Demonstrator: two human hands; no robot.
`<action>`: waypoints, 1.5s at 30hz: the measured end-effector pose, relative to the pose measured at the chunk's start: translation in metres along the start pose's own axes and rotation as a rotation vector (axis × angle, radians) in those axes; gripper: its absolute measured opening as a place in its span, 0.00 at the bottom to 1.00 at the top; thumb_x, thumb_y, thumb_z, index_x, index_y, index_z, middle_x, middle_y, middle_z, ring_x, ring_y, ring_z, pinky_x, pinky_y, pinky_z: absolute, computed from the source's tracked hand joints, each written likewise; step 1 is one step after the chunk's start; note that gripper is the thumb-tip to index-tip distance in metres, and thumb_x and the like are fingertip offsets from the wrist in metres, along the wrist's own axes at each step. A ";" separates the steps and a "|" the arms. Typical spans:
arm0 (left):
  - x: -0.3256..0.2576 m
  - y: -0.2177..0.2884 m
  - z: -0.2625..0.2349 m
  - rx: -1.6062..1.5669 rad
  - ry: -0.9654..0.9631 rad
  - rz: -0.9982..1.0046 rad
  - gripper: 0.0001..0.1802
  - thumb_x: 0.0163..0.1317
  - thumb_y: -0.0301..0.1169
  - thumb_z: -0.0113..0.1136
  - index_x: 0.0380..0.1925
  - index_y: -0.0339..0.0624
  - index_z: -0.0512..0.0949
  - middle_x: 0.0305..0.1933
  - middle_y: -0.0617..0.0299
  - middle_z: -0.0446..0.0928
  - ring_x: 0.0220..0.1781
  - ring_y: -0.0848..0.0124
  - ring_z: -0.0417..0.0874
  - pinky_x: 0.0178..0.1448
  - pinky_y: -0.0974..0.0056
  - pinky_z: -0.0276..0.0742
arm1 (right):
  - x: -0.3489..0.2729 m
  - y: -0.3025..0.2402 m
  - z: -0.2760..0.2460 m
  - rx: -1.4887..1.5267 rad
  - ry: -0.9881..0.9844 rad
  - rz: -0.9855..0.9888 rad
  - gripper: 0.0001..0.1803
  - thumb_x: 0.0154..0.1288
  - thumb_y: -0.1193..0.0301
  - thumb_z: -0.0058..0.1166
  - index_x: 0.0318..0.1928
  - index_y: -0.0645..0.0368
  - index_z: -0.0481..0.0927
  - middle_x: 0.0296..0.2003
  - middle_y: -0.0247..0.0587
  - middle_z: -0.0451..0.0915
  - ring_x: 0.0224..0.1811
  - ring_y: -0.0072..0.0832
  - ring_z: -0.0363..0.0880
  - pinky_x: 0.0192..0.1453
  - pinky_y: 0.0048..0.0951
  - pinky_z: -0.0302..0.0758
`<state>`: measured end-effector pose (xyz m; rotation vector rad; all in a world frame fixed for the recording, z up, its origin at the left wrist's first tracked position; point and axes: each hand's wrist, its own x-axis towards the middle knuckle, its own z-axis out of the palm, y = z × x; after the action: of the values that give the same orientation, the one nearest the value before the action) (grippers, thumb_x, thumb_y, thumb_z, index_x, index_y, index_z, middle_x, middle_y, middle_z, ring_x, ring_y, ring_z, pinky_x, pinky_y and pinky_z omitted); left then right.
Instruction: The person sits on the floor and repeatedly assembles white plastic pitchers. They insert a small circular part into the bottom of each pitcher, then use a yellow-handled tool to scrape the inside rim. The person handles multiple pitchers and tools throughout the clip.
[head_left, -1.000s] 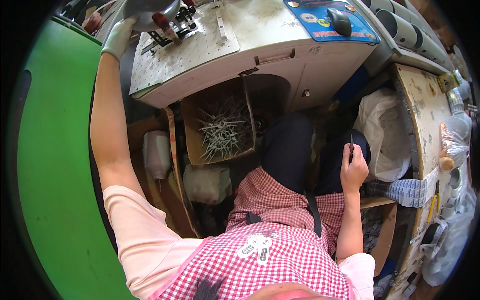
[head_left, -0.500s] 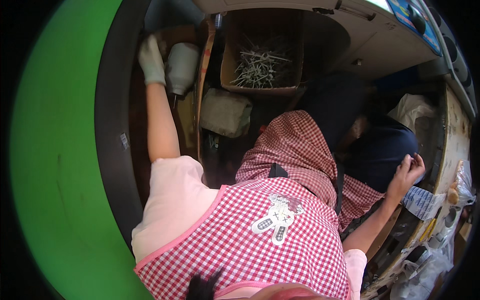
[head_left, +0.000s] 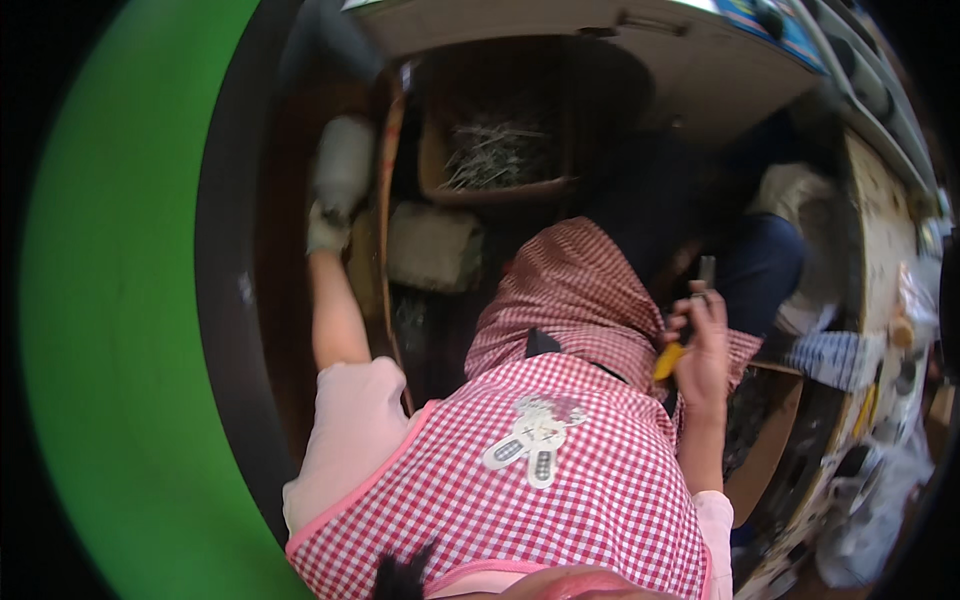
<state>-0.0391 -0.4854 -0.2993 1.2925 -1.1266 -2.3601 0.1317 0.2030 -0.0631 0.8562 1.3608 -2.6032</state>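
My left hand (head_left: pixel 328 230), in a pale glove, is closed around the neck end of a whitish bottle (head_left: pixel 344 165). The bottle lies in the dark narrow space beside the green surface; blur hides the exact grip of the fingers. My right hand (head_left: pixel 703 345) is raised in front of my knee, its fingers curled around a small tool. A yellow end (head_left: pixel 667 361) of this tool shows below the fingers, and a greyish tip (head_left: pixel 707 270) sticks up above them. Its exact kind cannot be made out.
An open cardboard box (head_left: pixel 500 188) holds many thin pale strips. A folded beige cloth bundle (head_left: pixel 433 247) lies nearer, beside an upright board edge (head_left: pixel 386 200). The green surface (head_left: pixel 120 300) fills the left. On the right, a wooden ledge (head_left: pixel 880 210) carries plastic bags (head_left: pixel 865 510).
My left hand has moved from beside the bottle's far end to its near neck end. My right hand has come inward from the right knee, and the yellow-ended tool now shows in it.
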 end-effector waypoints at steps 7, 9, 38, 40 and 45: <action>-0.042 0.021 -0.029 -0.441 -0.302 -0.164 0.19 0.76 0.39 0.54 0.60 0.40 0.77 0.60 0.53 0.78 0.59 0.61 0.76 0.66 0.56 0.71 | 0.006 0.027 -0.024 0.161 -0.127 0.219 0.27 0.81 0.67 0.50 0.75 0.58 0.63 0.43 0.47 0.84 0.36 0.31 0.85 0.40 0.31 0.85; -0.126 0.014 0.000 0.186 -0.274 0.451 0.15 0.78 0.37 0.53 0.53 0.39 0.82 0.42 0.60 0.81 0.35 0.69 0.79 0.41 0.64 0.77 | 0.012 0.014 -0.028 0.203 -0.109 0.169 0.29 0.81 0.66 0.51 0.77 0.57 0.61 0.43 0.47 0.84 0.34 0.31 0.85 0.36 0.29 0.84; -0.463 -0.094 0.283 0.963 -1.618 1.077 0.30 0.47 0.56 0.79 0.34 0.42 0.81 0.65 0.33 0.76 0.70 0.39 0.76 0.71 0.39 0.70 | -0.050 -0.065 -0.049 -0.524 -0.163 -0.602 0.17 0.82 0.64 0.50 0.62 0.60 0.78 0.33 0.35 0.82 0.29 0.20 0.81 0.29 0.21 0.73; -0.460 -0.088 0.301 0.920 -1.797 1.184 0.29 0.41 0.55 0.81 0.31 0.43 0.82 0.62 0.33 0.79 0.66 0.39 0.80 0.72 0.38 0.70 | -0.058 -0.087 -0.015 -1.062 -0.207 -0.975 0.15 0.77 0.63 0.57 0.57 0.57 0.81 0.31 0.33 0.81 0.29 0.27 0.83 0.29 0.26 0.74; -0.474 -0.086 0.327 0.889 -1.980 1.356 0.27 0.37 0.50 0.85 0.27 0.45 0.79 0.59 0.43 0.82 0.63 0.44 0.82 0.67 0.42 0.76 | -0.076 -0.120 0.044 -1.819 -0.238 -1.090 0.20 0.61 0.67 0.68 0.53 0.58 0.81 0.29 0.36 0.75 0.29 0.32 0.78 0.29 0.32 0.74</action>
<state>-0.0070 -0.0120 0.0381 -1.9576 -2.1373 -1.1638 0.1381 0.2269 0.0835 -0.5996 3.2782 -0.4195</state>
